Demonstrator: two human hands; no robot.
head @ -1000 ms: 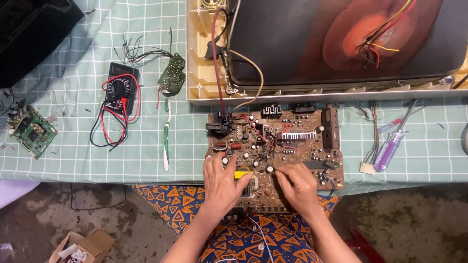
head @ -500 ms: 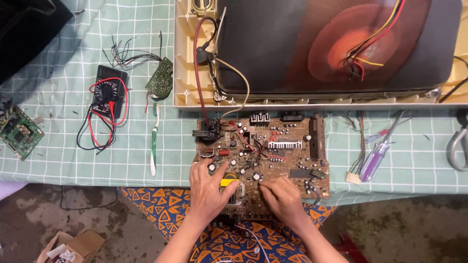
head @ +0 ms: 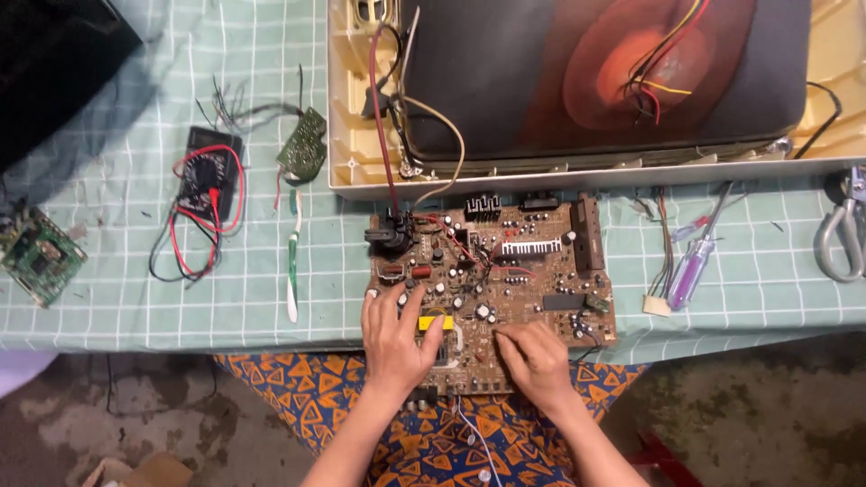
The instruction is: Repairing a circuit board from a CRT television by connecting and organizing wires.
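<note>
Brown circuit board [head: 492, 280] lies at the table's 6 o'clock edge, overhanging the lap. Left hand [head: 395, 335] and right hand [head: 537, 359] rest flat on its near edge, fingers loosely spread, gripping nothing. Inspection step, seemingly; next calls for firm hold.

Our left hand [head: 397, 338] lies palm down, fingers spread; our right hand [head: 537, 356] palm down, fingers loosely curled; forearms converge.

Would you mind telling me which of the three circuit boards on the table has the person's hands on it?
The large brown board at the table's near edge, under both hands; the two small green boards lie untouched farther left.
</note>
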